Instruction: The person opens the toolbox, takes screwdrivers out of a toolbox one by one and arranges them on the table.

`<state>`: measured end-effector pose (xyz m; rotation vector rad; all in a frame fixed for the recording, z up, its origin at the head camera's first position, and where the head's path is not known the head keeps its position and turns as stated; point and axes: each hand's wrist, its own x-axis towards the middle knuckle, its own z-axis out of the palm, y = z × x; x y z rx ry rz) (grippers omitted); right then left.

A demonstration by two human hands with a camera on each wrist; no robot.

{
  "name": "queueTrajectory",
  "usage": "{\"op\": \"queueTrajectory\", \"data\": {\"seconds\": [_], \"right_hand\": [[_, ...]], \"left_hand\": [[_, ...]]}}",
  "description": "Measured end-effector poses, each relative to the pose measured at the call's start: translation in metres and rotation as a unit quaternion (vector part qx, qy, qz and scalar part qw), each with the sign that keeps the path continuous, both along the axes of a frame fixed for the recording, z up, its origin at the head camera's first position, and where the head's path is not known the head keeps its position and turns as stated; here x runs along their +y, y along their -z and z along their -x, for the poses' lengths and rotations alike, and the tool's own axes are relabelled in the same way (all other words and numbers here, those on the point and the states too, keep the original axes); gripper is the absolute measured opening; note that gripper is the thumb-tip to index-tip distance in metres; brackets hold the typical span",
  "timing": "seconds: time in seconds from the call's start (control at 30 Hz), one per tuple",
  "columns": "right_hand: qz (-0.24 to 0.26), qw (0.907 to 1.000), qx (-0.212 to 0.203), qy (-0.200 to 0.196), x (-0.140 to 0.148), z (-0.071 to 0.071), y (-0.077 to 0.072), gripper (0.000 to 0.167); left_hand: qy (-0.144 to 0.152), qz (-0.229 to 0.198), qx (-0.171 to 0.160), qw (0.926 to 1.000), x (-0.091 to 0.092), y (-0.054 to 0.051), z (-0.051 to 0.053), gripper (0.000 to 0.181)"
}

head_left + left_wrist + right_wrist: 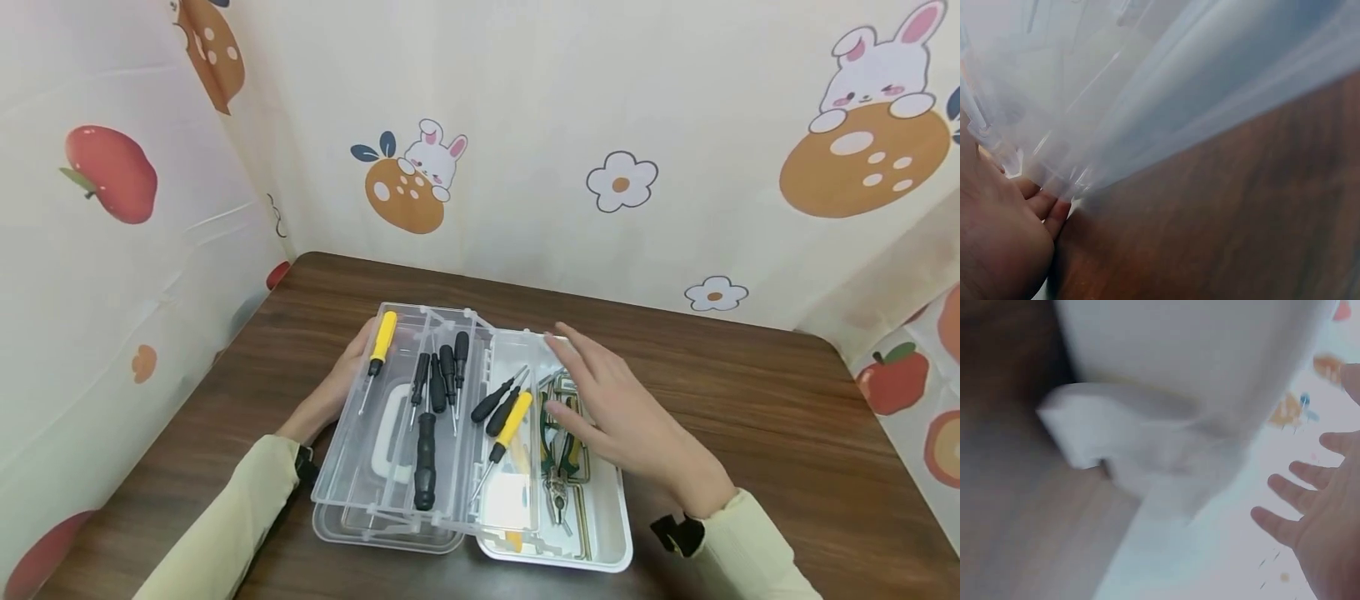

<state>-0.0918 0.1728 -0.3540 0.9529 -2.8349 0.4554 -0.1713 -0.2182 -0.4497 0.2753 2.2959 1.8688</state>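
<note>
At the left side of an opened toolbox, my left hand [347, 373] holds the edge of a clear plastic tray [341, 467]. In the left wrist view its fingers [1041, 201] bend around the clear edge. Several black screwdrivers [425, 462] and a yellow-handled screwdriver [383, 337] lie in that tray. Another yellow-handled screwdriver [514, 421] lies with two black ones in the middle section. My right hand [618, 408] hovers with spread fingers over the white base [607, 533], holding nothing. Pliers [557, 483] with green and yellow handles lie in the base beside brass-coloured hex keys [581, 517].
The toolbox stands on a dark wooden table [750, 433]. Behind and at both sides hangs a printed curtain [525, 125]. A clear lid [390, 537] lies beneath the tray at the left front. Bare table extends to the right.
</note>
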Motion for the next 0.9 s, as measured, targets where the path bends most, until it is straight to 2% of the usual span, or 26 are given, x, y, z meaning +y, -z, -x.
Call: {"op": "queueTrajectory", "data": {"seconds": [0.1, 0.2, 0.37, 0.43, 0.57, 0.6, 0.7, 0.8, 0.9], "right_hand": [[-0.032, 0.9980, 0.022, -0.050, -0.021, 0.007, -0.013, 0.078], [-0.067, 0.9913, 0.051, -0.102, -0.043, 0.014, -0.024, 0.074], [-0.109, 0.9729, 0.096, -0.180, -0.074, 0.022, -0.038, 0.065], [-0.122, 0.9649, 0.114, -0.203, -0.084, 0.024, -0.042, 0.060], [-0.149, 0.9535, 0.126, -0.230, -0.099, 0.026, -0.049, 0.052], [-0.155, 0.9512, 0.125, -0.236, -0.102, 0.026, -0.051, 0.050], [-0.166, 0.9478, 0.105, -0.251, -0.111, 0.025, -0.058, 0.043], [-0.181, 0.9414, 0.095, -0.268, -0.118, 0.022, -0.065, 0.036], [-0.201, 0.9305, 0.111, -0.285, -0.123, 0.016, -0.070, 0.034]], "left_hand": [[0.010, 0.003, 0.003, 0.9999, 0.000, 0.001, 0.000, 0.069], [0.020, 0.007, 0.008, 0.9998, -0.001, 0.002, -0.001, 0.074], [0.037, 0.019, 0.038, 0.9984, -0.002, 0.003, -0.001, 0.070], [0.042, 0.036, 0.061, 0.9966, -0.004, 0.002, 0.000, 0.067], [0.049, 0.074, 0.102, 0.9909, -0.008, 0.001, 0.004, 0.062], [0.046, 0.086, 0.100, 0.9902, -0.009, 0.001, 0.004, 0.064], [0.043, 0.125, 0.066, 0.9890, -0.012, -0.003, 0.000, 0.069], [0.053, 0.171, 0.049, 0.9826, -0.015, -0.005, -0.004, 0.071], [0.074, 0.195, 0.077, 0.9749, -0.016, -0.006, -0.003, 0.069]]}}
